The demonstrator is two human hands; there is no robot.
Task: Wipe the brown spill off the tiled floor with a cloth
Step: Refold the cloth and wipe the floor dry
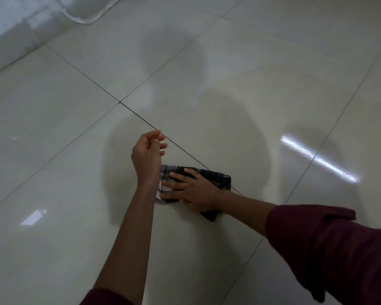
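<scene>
The tiled floor [240, 89] fills almost the whole view: large, pale, glossy tiles with thin dark joints, bright streaks of reflected light and soft shadows. A white wall [7, 23] runs along the upper left corner, with a curved whitish edge [90, 19] at its foot. Two bare forearms reach in from below, each with a dark red sleeve [330, 249] pushed up.

The cloth [220, 179] lies flat on the floor just below the middle of the view, beside a dark tile joint. It is a folded, dark checked rag, black at its right end and paler grey and pinkish at its left. The right hand [194, 190] presses down on it with fingers straight and spread, palm flat. The left hand [147, 155] hangs above the cloth's left end, holding nothing, fingers loosely curled. No brown spill can be made out on the tiles.
</scene>
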